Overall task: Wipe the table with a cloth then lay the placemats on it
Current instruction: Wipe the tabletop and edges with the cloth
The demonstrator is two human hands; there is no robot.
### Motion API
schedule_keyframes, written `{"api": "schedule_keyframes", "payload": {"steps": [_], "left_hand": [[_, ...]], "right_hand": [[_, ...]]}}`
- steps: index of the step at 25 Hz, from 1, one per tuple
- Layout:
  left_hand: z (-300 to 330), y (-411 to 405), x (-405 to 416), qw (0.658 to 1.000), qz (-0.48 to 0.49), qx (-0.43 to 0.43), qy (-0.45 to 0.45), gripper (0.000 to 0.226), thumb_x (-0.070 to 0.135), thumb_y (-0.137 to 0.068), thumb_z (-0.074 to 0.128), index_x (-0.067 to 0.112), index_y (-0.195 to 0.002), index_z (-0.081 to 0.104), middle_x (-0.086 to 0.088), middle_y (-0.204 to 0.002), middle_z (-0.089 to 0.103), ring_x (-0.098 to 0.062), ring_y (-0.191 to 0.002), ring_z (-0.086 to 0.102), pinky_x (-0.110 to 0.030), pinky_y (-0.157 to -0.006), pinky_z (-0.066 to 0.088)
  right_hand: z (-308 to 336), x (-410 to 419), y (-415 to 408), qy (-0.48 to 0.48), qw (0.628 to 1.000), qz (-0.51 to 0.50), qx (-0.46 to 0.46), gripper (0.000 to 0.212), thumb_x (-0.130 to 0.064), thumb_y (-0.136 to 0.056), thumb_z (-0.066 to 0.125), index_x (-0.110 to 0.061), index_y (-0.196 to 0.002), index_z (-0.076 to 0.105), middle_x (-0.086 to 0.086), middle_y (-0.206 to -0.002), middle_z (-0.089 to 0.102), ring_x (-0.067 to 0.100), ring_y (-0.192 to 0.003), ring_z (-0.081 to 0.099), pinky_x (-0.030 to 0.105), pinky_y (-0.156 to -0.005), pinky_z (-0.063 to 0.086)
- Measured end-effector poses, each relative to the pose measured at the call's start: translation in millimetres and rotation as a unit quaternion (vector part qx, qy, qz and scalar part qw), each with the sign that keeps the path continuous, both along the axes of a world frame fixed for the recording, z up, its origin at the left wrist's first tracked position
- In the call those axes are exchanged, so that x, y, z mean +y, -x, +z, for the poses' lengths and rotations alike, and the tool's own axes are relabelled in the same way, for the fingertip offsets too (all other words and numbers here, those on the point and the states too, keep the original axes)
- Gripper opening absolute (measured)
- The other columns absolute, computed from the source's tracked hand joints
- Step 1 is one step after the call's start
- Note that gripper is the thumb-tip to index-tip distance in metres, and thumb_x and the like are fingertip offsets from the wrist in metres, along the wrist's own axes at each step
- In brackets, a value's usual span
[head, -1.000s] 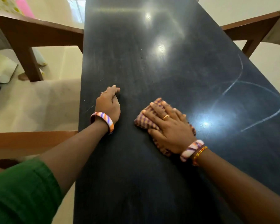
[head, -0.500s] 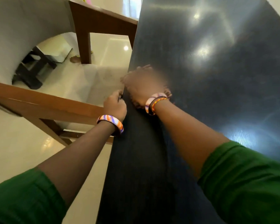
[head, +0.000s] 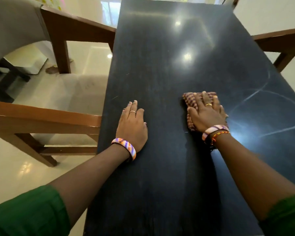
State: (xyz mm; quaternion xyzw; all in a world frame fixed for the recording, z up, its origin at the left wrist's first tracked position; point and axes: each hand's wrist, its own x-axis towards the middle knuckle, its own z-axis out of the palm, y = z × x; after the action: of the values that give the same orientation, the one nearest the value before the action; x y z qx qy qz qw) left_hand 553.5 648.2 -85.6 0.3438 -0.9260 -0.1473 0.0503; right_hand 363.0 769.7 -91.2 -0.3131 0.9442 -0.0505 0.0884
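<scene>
A long dark table (head: 160, 57) runs away from me, glossy with light glare. My right hand (head: 206, 114) lies flat with straight fingers on a checked brown and orange cloth (head: 188, 101), pressing it onto the tabletop right of the middle. My left hand (head: 132, 123) rests flat on the bare tabletop near the left edge, fingers straight, holding nothing. White curved smear lines (head: 255, 96) mark the surface to the right of the cloth. No placemats are in view.
A wooden chair with a grey cushion (head: 71, 92) stands tight against the table's left side. Another wooden chair frame (head: 283, 46) sits at the right edge. Pale glossy floor (head: 15, 176) lies below on the left.
My right hand has slid the cloth from the table's left edge back to the right of the middle. My left hand has gone from curled at the edge to lying flat on the top.
</scene>
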Motion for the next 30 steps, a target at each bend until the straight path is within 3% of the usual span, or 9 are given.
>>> {"api": "schedule_keyframes", "payload": {"steps": [4, 5, 10, 12, 16, 19, 21, 25, 30], "left_hand": [[-8.3, 40.1, 34.4, 0.993, -0.115, -0.022, 0.015, 0.057, 0.022, -0.098, 0.033, 0.005, -0.149, 0.013, -0.013, -0.159, 0.003, -0.024, -0.148, 0.001, -0.033, -0.12, 0.002], [-9.5, 51.2, 44.1, 0.99, -0.14, -0.029, 0.017, 0.058, 0.022, -0.099, 0.032, 0.005, -0.15, 0.009, -0.013, -0.159, 0.002, -0.024, -0.148, 0.0, -0.034, -0.12, 0.002], [-10.7, 99.3, 72.7, 0.983, -0.181, -0.031, -0.006, 0.056, 0.024, -0.099, 0.03, 0.004, -0.149, 0.013, -0.014, -0.159, 0.007, -0.026, -0.148, 0.003, -0.037, -0.12, 0.004], [-10.7, 110.9, 76.2, 0.986, -0.162, -0.029, -0.009, 0.055, 0.025, -0.1, 0.029, 0.005, -0.149, 0.016, -0.014, -0.159, 0.01, -0.026, -0.148, 0.004, -0.037, -0.12, 0.005], [-14.8, 114.5, 78.4, 0.99, -0.137, -0.018, 0.015, 0.055, 0.025, -0.099, 0.03, 0.005, -0.148, 0.02, -0.014, -0.158, 0.016, -0.026, -0.147, 0.01, -0.037, -0.121, 0.01], [-15.4, 115.3, 79.7, 0.991, -0.132, -0.003, 0.02, 0.054, 0.024, -0.098, 0.032, 0.005, -0.147, 0.023, -0.013, -0.157, 0.02, -0.026, -0.146, 0.014, -0.036, -0.121, 0.013], [-14.6, 116.4, 80.6, 0.992, -0.122, 0.007, 0.02, 0.052, 0.024, -0.099, 0.031, 0.006, -0.147, 0.024, -0.012, -0.157, 0.021, -0.025, -0.146, 0.016, -0.036, -0.121, 0.014], [-13.3, 116.6, 82.0, 0.993, -0.111, 0.015, 0.021, 0.05, 0.023, -0.099, 0.031, 0.006, -0.147, 0.027, -0.01, -0.156, 0.024, -0.024, -0.146, 0.018, -0.033, -0.12, 0.013], [-14.8, 111.1, 83.5, 0.995, -0.082, 0.059, 0.009, 0.042, 0.011, -0.095, 0.044, 0.0, -0.135, 0.048, -0.015, -0.146, 0.042, -0.029, -0.139, 0.033, -0.036, -0.116, 0.026]], "right_hand": [[-5.8, 59.9, -68.0, 0.028, 0.99, 0.135, 0.019, 0.065, -0.058, -0.085, 0.022, -0.039, -0.147, 0.021, -0.009, -0.158, 0.015, 0.023, -0.147, 0.009, 0.044, -0.116, 0.013], [-6.0, 82.4, -71.6, 0.03, 0.991, 0.126, 0.028, 0.067, -0.058, -0.082, 0.021, -0.039, -0.146, 0.026, -0.008, -0.157, 0.021, 0.023, -0.147, 0.014, 0.044, -0.115, 0.017], [-1.9, 150.2, 15.8, 0.002, 0.981, -0.19, 0.037, 0.06, -0.049, -0.091, 0.03, -0.033, -0.149, 0.021, -0.005, -0.16, 0.011, 0.024, -0.147, 0.005, 0.046, -0.118, 0.01], [-4.4, 134.3, 32.9, 0.013, 0.97, -0.243, 0.027, 0.058, -0.042, -0.095, 0.034, -0.031, -0.149, 0.018, -0.004, -0.16, 0.008, 0.028, -0.147, 0.001, 0.048, -0.119, 0.006], [-6.9, 83.8, -1.6, 0.036, 0.996, -0.081, 0.026, 0.059, -0.046, -0.094, 0.035, -0.036, -0.149, 0.017, -0.007, -0.16, 0.008, 0.026, -0.147, 0.001, 0.044, -0.119, 0.005], [-5.2, 114.3, -24.4, 0.027, 0.997, 0.057, 0.037, 0.067, -0.058, -0.082, 0.017, -0.042, -0.147, 0.018, -0.012, -0.159, 0.011, 0.02, -0.147, 0.003, 0.039, -0.117, 0.008], [-3.7, 144.1, 2.1, 0.019, 0.998, 0.036, 0.05, 0.072, -0.059, -0.077, 0.013, -0.042, -0.146, 0.022, -0.012, -0.158, 0.015, 0.018, -0.147, 0.007, 0.039, -0.116, 0.011], [-3.6, 126.8, 64.1, 0.01, 0.992, -0.123, 0.023, 0.059, -0.048, -0.094, 0.032, -0.035, -0.149, 0.016, -0.006, -0.16, 0.008, 0.026, -0.147, 0.002, 0.046, -0.118, 0.007], [-8.5, 105.8, 23.8, 0.022, 0.999, 0.03, 0.022, 0.058, -0.046, -0.095, 0.035, -0.039, -0.149, 0.016, -0.007, -0.16, 0.005, 0.026, -0.147, -0.001, 0.046, -0.119, 0.005]]}}
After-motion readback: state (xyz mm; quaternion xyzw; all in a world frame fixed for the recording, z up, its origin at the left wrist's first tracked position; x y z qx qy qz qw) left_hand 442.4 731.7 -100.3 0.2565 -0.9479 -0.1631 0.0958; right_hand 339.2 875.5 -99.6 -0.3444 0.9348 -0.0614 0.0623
